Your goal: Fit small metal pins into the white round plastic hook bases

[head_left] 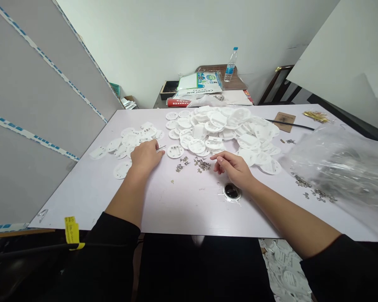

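Observation:
My left hand (145,156) rests on the white table (182,209) with its fingers curled around a thin metal tool, probably tweezers (161,147), whose tip points at a single white round disc (175,151). My right hand (231,166) lies beside a scatter of small metal screws (201,163), fingers bent and pinched close together; what they hold, if anything, is too small to see. A big heap of white round plastic discs (227,128) lies behind both hands. A smaller group of discs (132,140) lies left of my left hand.
A round cable hole (232,191) sits in the table under my right wrist. A crumpled clear plastic bag (337,165) with loose metal parts lies at the right. A grey panel (34,105) borders the left. A water bottle (231,65) and papers stand behind.

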The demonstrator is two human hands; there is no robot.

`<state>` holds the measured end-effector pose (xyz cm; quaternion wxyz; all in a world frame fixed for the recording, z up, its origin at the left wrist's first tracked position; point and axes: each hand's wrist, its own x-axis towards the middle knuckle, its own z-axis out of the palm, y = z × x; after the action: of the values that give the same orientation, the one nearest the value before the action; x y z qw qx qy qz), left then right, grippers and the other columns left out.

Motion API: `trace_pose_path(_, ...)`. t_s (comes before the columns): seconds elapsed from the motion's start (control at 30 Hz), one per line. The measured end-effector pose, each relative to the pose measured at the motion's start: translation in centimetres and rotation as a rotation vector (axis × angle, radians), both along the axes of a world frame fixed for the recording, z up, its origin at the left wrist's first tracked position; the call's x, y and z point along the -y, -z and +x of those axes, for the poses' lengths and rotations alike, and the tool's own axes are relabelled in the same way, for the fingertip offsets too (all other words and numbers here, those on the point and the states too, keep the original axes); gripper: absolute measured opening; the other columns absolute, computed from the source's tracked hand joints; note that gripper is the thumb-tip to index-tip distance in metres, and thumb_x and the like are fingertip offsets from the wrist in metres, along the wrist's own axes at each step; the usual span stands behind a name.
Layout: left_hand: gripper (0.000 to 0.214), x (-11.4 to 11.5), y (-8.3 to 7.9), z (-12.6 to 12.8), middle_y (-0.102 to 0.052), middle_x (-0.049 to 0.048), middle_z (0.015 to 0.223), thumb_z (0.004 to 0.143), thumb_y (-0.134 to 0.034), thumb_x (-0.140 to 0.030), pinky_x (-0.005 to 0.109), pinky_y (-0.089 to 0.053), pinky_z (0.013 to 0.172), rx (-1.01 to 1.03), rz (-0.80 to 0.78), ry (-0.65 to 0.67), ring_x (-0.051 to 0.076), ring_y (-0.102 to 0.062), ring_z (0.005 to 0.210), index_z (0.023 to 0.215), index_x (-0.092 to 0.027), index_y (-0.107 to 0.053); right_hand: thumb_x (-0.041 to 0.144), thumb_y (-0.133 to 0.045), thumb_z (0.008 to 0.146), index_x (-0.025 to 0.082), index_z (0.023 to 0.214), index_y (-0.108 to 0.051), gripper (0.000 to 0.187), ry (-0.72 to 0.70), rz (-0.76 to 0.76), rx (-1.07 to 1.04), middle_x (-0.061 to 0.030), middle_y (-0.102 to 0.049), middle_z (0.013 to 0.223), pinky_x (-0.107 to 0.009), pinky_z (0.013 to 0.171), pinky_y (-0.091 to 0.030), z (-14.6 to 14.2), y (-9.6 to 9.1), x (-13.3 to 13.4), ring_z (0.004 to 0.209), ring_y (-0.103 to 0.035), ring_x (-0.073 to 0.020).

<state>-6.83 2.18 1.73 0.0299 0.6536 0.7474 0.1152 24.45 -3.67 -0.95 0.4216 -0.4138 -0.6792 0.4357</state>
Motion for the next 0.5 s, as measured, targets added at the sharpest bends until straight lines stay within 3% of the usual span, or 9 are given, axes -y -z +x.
trace_pose_path(0.23, 0.027, 0.88, -0.9, 0.88, -0.059, 0.0166, 0.109, 0.085, -0.057, -0.045, 0.043, -0.046, 0.064, -0.08, -0.133, -0.041, 0.032, -0.061, 0.081, 0.1, -0.023, -0.06, 0.049, -0.052, 0.101, 0.019, 0.106, -0.068, 0.035, 0.001, 0.008, 0.002, -0.0039, -0.066, 0.077, -0.028, 0.067, -0.05, -0.06, -0.07, 0.04, 0.069, -0.058, -0.0139)
trace_pose_path(0.5, 0.03, 0.92, -0.83, 0.73, -0.064, 0.0143, 0.088, 0.077, -0.064, -0.046, 0.044, -0.045, 0.067, -0.027, -0.102, -0.072, 0.034, -0.06, 0.081, 0.092, -0.021, -0.057, 0.05, -0.052, 0.1, 0.02, 0.104, -0.068, 0.034, -0.001, 0.012, 0.01, -0.0037, -0.065, 0.076, -0.029, 0.067, -0.05, -0.06, -0.22, -0.03, 0.068, -0.058, -0.014)
